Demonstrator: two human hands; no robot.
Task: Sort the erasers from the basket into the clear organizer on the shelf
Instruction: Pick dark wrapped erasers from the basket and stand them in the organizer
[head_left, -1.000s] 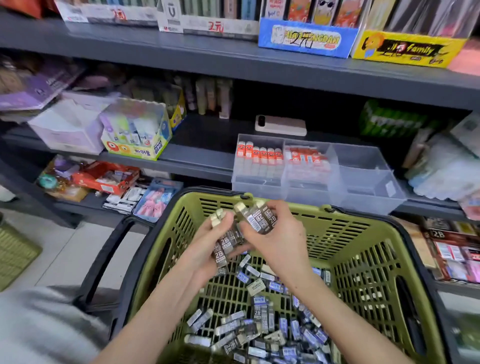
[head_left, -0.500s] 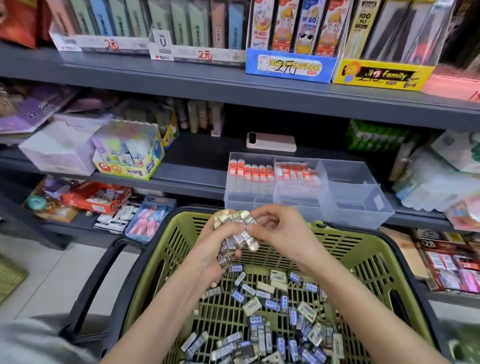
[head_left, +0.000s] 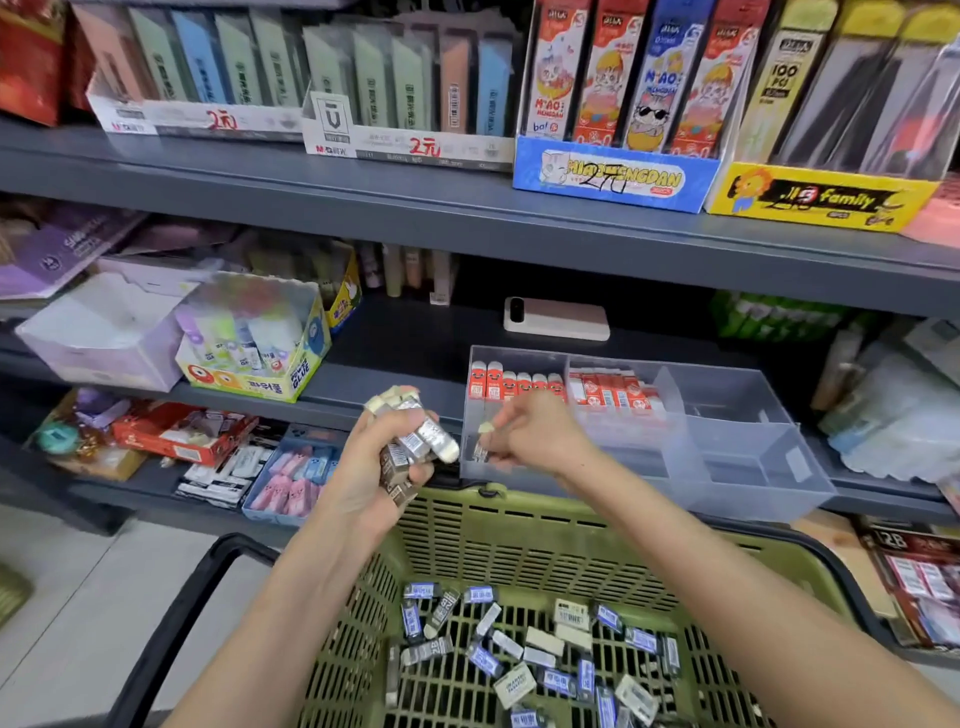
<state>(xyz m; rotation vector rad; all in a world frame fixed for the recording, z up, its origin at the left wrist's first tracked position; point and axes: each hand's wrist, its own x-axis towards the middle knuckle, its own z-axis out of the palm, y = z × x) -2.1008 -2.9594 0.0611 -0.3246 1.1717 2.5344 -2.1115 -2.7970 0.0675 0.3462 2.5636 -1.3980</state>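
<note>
Eraser (head_left: 481, 446) now pinched by right hand (head_left: 537, 441) fingers (head_left: 501, 420), moved up to organizer (head_left: 737, 457); left hand (head_left: 363, 478) still grips eraser bunch (head_left: 415, 441).

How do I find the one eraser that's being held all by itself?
Find the clear organizer on the shelf just above the green basket. At its left front corner the right hand pinches one small eraser with a cream tip. It is the only one held alone: the left hand grips a whole bunch, and other erasers lie loose in the basket.
</note>
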